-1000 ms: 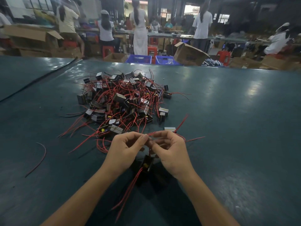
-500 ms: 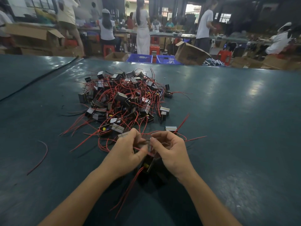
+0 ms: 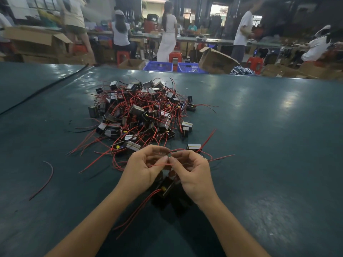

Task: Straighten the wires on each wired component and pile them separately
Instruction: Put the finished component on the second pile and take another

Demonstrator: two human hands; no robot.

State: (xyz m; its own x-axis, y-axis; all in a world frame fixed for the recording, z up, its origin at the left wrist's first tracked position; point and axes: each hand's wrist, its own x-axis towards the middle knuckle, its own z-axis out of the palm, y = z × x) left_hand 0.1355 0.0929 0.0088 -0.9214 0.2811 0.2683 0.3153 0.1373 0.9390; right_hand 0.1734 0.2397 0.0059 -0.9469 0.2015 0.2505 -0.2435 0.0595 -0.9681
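A tangled heap of small black-and-silver wired components (image 3: 141, 112) with red wires lies in the middle of the green table (image 3: 269, 145). Just in front of it, my left hand (image 3: 143, 169) and my right hand (image 3: 193, 171) meet fingertip to fingertip and pinch one thin red wire (image 3: 160, 165) between them. Below the hands lies a small group of dark components (image 3: 167, 190) with a yellow dot, their red wires trailing toward me. What the pinched wire is attached to is hidden by the hands.
A loose red wire (image 3: 46, 179) lies at the left. One component (image 3: 194, 146) sits apart just beyond my right hand. A black cable (image 3: 42, 89) crosses the far left. Beyond the table's far edge stand cardboard boxes (image 3: 215, 61), blue crates (image 3: 157, 66) and several people.
Both hands have shifted slightly and their fingertips have come together on a red wire now stretched between them. The heap has not moved.
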